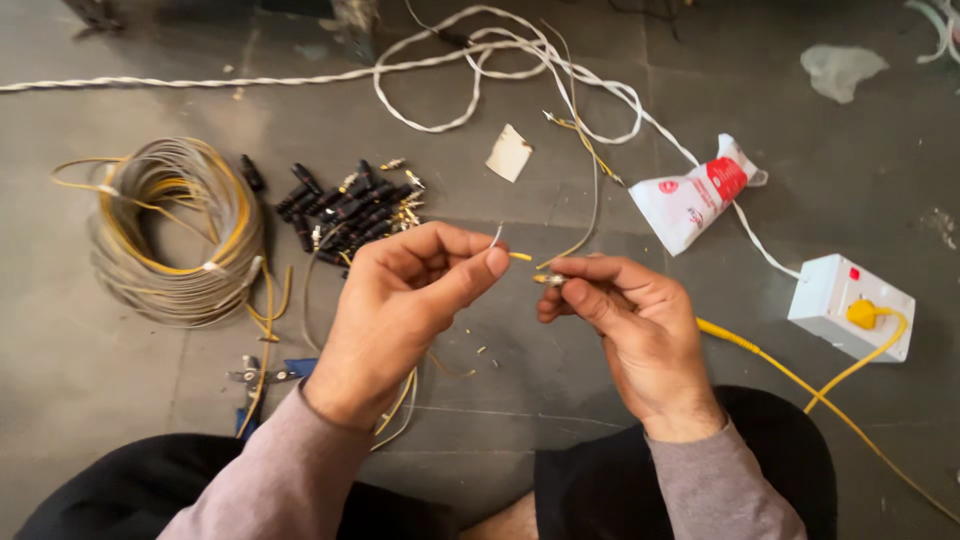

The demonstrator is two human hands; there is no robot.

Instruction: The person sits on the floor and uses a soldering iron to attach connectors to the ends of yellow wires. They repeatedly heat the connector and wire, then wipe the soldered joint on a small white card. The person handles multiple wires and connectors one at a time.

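The person sits on a grey floor (pixel 120 350) with both hands raised over the lap. The left hand (pixel 400 300) is closed, thumb pressed against the forefinger, pinching the bare end of a thin yellow wire (pixel 520 257); a short pale strand sticks up just above the fingertips. The right hand (pixel 625 320) is closed too, its fingers gripping a small metal plug (pixel 552 279) from which a thin wire runs up and away across the floor. The wire end and the plug sit between the two hands, near each other, above the middle of the floor.

Toward the left edge lies a coil of grey and yellow cable (pixel 170 230). Just beside it, further in, is a heap of black plugs (pixel 345 205) with gold tips. A pair of pliers (pixel 265 375) with blue handles lies near the left sleeve. A scrap of card (pixel 509 152) lies beyond the hands. A white cord (pixel 470 50) loops along the far edge and passes a red and white packet (pixel 695 195) on the right. Near the right edge stands a white socket box (pixel 850 305) with a yellow plug (pixel 862 313) in it, its yellow lead trailing toward the near right corner.
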